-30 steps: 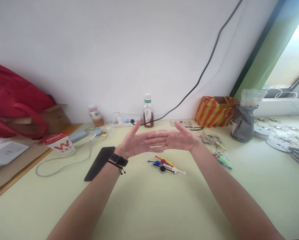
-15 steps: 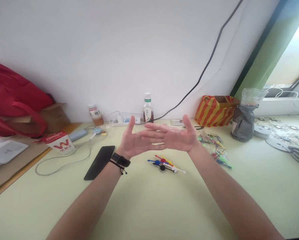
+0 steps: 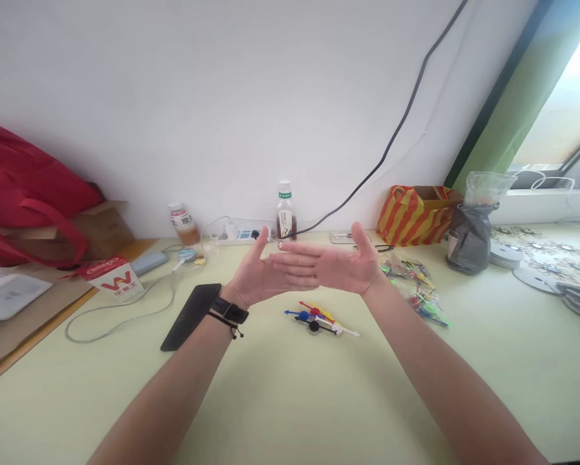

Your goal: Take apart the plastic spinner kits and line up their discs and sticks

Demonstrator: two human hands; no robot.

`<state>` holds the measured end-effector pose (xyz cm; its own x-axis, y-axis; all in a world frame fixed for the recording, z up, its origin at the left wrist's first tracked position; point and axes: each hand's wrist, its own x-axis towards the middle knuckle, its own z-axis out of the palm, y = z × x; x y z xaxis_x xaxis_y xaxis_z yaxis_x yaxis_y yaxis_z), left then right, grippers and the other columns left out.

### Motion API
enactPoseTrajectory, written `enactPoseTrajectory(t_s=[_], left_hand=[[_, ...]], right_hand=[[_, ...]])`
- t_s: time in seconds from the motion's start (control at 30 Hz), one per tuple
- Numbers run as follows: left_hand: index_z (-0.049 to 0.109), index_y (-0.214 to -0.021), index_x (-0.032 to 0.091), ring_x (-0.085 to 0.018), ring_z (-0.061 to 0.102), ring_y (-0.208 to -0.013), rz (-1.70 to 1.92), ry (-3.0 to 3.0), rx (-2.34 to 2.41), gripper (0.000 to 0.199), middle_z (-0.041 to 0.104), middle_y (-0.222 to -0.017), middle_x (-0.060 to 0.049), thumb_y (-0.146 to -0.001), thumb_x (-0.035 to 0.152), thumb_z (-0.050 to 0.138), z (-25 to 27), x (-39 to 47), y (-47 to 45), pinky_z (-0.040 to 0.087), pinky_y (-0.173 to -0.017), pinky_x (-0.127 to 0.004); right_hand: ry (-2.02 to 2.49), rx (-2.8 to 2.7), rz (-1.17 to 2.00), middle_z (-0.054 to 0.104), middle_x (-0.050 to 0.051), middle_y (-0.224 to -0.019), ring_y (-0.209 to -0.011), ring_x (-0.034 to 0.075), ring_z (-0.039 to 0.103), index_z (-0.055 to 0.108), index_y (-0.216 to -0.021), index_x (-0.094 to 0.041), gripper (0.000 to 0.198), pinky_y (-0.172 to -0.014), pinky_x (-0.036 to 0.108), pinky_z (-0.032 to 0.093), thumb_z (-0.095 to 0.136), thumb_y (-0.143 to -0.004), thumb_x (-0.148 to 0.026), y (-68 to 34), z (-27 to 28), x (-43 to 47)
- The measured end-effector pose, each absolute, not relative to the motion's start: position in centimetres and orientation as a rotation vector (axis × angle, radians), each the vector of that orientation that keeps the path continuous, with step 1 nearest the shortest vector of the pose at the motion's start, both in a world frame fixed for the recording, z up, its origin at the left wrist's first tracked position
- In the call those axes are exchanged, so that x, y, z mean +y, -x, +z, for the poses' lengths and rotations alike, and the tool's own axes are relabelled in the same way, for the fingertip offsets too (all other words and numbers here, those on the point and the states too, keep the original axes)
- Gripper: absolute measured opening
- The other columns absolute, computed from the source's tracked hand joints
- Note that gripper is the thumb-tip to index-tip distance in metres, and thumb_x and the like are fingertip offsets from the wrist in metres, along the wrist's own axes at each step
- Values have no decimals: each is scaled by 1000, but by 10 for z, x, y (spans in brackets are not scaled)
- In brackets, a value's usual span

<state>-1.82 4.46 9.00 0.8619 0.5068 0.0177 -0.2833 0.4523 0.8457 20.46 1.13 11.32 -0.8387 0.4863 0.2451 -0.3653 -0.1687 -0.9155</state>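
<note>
Both hands are raised above the table with palms toward me and thumbs up. My left hand (image 3: 263, 274) is open, its fingers stretched out and mostly hidden behind the other hand's fingers. My right hand (image 3: 338, 268) is open too, with straight fingers lying across the left palm. A black watch (image 3: 232, 311) and a thin dark cord are on the left wrist. Below the hands lies a small pile of arrow-shaped plastic spinners: a blue one (image 3: 303, 315), a red one (image 3: 315, 311), a black one (image 3: 314, 326), a white one (image 3: 338, 329) and a yellow one behind.
A black phone-like slab (image 3: 190, 316) lies left of the hands. Bags of coloured spinners (image 3: 428, 305) are at right, before a striped bag (image 3: 411, 213). Bottles (image 3: 285, 213) stand along the wall. A red-and-white box (image 3: 113, 281), cables and a grey bag (image 3: 469, 239) are around.
The hands have slid further over each other, with the right fingers now covering more of the left palm. The spinners have stayed in place; the view has shifted slightly.
</note>
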Motion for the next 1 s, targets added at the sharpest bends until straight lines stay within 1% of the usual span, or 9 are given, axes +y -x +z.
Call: enactPoseTrajectory(t_s=[0.2,0.33,0.47,0.57,0.67,0.73,0.8,0.9,1.0], left_hand=[[65,-136,17,-44,47,-143,607,-1160,293,100,64,-143,-16,-87,92,20,100,45,22,35,-115,-62],[55,-148,22,-42,53,-138,867,-1481,461,92,59,-149,-15,-92,86,22,116,47,25,41,-112,-61],[49,-151,25,-36,46,-145,1245,-2131,839,73,51,-157,-13,-93,68,57,120,41,20,36,-119,-55],[36,-159,25,-38,32,-153,1123,-2659,884,95,41,-163,-13,-82,61,77,113,31,9,29,-125,-54],[20,-165,21,-42,19,-157,909,-2956,841,118,32,-168,-15,-73,55,86,102,23,-5,24,-127,-57],[15,-166,20,-43,21,-155,854,-3045,843,123,34,-166,-16,-70,46,88,93,21,-12,23,-127,-58],[18,-165,20,-42,29,-150,862,-3090,884,115,40,-161,-16,-73,36,84,86,23,-15,23,-125,-61],[22,-164,19,-40,42,-140,901,-3098,965,101,48,-151,-16,-77,24,74,82,27,-13,28,-122,-59],[22,-164,17,-37,47,-133,909,-3075,1013,101,50,-148,-17,-76,21,71,83,32,-8,34,-119,-56]], right_hand=[[194,-1532,2000,40,9,-165,-154,33,32,33,-161,-25,103,-122,51,28,21,-84,-93,-207,116,11],[407,-1541,1924,40,5,-165,-153,31,32,38,-159,-32,90,-119,50,31,22,-90,-88,-212,120,13],[585,-1447,1867,48,6,-160,-149,30,38,54,-147,-30,90,-114,46,39,19,-89,-90,-210,113,22],[608,-1274,1931,60,12,-147,-141,32,47,68,-127,-21,91,-109,43,45,22,-90,-90,-204,102,29],[543,-1123,2029,70,14,-126,-127,32,58,72,-107,-19,83,-102,42,50,29,-91,-88,-196,94,33],[508,-1071,2062,74,12,-112,-117,30,63,71,-103,-21,75,-98,41,52,32,-93,-85,-192,94,32],[479,-1058,2090,74,10,-103,-111,28,65,70,-101,-22,69,-96,41,53,33,-97,-80,-191,97,30],[468,-1074,2143,73,11,-97,-106,27,66,70,-95,-19,70,-99,41,53,31,-100,-77,-195,103,28],[478,-1089,2165,73,13,-96,-108,27,66,72,-93,-17,71,-103,40,51,32,-100,-75,-204,107,30]])
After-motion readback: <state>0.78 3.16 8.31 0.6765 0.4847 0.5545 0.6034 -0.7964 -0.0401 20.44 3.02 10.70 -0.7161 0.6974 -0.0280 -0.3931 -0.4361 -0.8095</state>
